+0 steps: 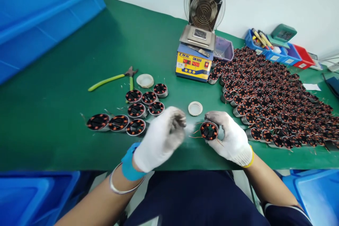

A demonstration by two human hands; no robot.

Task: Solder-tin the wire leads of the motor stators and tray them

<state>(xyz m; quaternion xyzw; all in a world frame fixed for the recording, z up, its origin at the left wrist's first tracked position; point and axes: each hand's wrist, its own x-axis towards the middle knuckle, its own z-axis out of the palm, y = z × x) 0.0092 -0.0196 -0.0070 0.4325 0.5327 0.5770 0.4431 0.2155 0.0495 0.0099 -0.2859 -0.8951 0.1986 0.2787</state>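
Wound stator (208, 134) showing silver shell, black insulation, copper coils, loose leads; right hand (231, 135) is gripping it near the bench (66, 148) front edge. White cap (195, 108) sitting just behind; stator batch (275, 106) crowding the right side. Open face pointing up at camera, axis following line of sight. Left hand (162, 138) curling; can't tell its grip.

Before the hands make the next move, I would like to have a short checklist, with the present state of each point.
1. Right hand holds the coil: ok, grip at its side.
2. Left hand is free: cannot tell, fingers curled and blurred.
3. Coil's wires are tucked in: not ok, they stick out.
4. Unit's display is lit: ok, red digits show.
5. Pliers lie fully in view: not ok, one handle is partly hidden.
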